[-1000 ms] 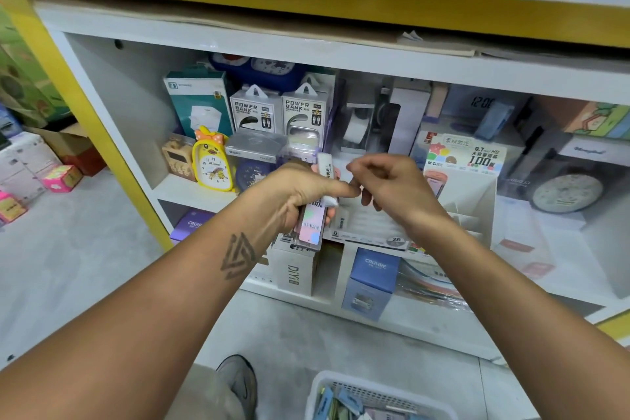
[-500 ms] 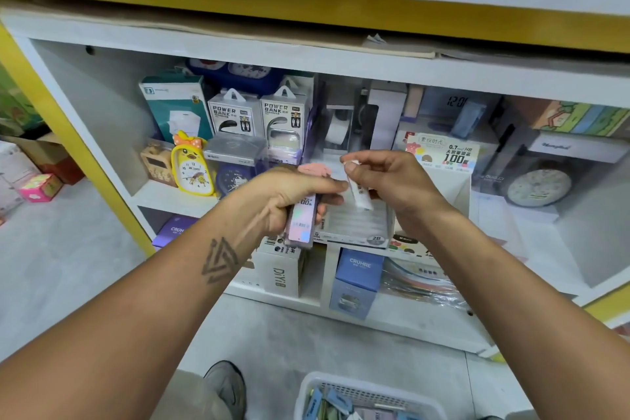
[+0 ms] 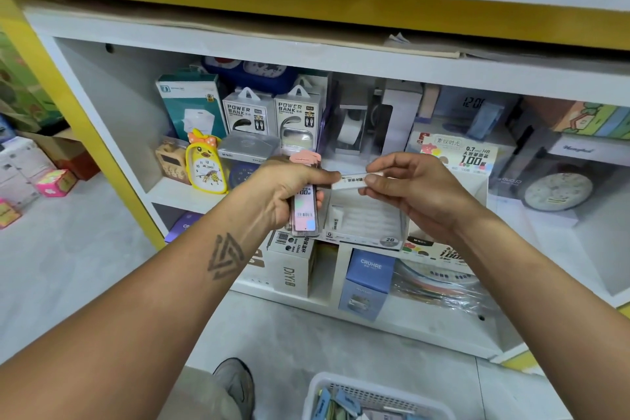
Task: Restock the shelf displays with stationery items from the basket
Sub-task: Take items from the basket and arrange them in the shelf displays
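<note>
Below, grey floor; white shelf edged yellow

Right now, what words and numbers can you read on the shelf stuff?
"POWER BANK": two white boxes.
"CRUHRE": blue box.
"DiYi": white carton.
"0.7", "HB", "100": display box.
"2B": tray.
"12:0": clock box.
Too small or blurred: the packs in the left hand and the right hand.
</note>
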The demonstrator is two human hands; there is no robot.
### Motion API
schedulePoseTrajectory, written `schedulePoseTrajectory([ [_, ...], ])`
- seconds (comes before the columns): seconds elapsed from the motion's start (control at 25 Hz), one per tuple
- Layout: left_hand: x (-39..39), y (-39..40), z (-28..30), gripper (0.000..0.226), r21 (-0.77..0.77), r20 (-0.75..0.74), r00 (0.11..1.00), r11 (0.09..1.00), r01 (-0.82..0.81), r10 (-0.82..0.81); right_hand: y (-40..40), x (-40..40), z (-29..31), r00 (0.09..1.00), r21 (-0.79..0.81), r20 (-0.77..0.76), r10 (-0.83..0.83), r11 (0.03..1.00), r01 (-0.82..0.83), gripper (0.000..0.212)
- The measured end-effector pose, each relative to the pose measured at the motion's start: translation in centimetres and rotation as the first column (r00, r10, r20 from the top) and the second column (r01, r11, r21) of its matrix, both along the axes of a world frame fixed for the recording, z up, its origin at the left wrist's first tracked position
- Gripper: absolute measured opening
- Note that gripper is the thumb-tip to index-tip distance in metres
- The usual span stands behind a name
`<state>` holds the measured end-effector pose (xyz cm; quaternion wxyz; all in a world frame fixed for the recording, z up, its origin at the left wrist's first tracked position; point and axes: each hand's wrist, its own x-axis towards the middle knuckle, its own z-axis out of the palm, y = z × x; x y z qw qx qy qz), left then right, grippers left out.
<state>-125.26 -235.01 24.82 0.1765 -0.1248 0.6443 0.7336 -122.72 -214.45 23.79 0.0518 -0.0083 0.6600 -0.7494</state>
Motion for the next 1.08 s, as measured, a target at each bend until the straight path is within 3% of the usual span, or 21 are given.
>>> schedulePoseTrajectory([
  [0.16,-0.1,-0.7,0.2,0.015,0.12,0.138,0.99,0.993,0.019,-0.036,-0.3,-0.3,-0.1,0.98,0.309,-0.185,-0.073,0.942,0.129,0.02],
  [0.28,-0.2,-1.7,0.3,0.019,0.204,0.215,0.976,0.979,-0.025,-0.02,-0.3,-1.2,-0.9,0.952,0.551,-0.293,-0.091,0.797,0.246,0.02],
  [0.4,-0.1,-2.4,0.3,0.024,0.283,0.249,0.967,0.959,-0.017,-0.056,-1.0,-1.7,-2.3,0.918,0.696,-0.395,0.012,0.656,0.291,0.021],
  [0.64,-0.3,-3.1,0.1,0.042,0.196,0.193,0.978,0.98,0.037,-0.076,-2.4,-2.2,-4.4,0.906,0.783,-0.386,0.173,0.581,0.222,0.021],
  [0.84,0.0,-3.4,-0.1,0.014,0.164,0.178,0.98,0.985,0.062,-0.091,-2.4,-2.4,-4.7,0.882,0.836,-0.388,0.267,0.505,0.214,0.022],
  [1.08,-0.2,-3.2,-0.3,0.017,0.144,0.141,0.988,0.989,0.041,-0.062,-2.4,-2.2,-4.4,0.885,0.891,-0.316,0.342,0.429,0.152,0.015],
])
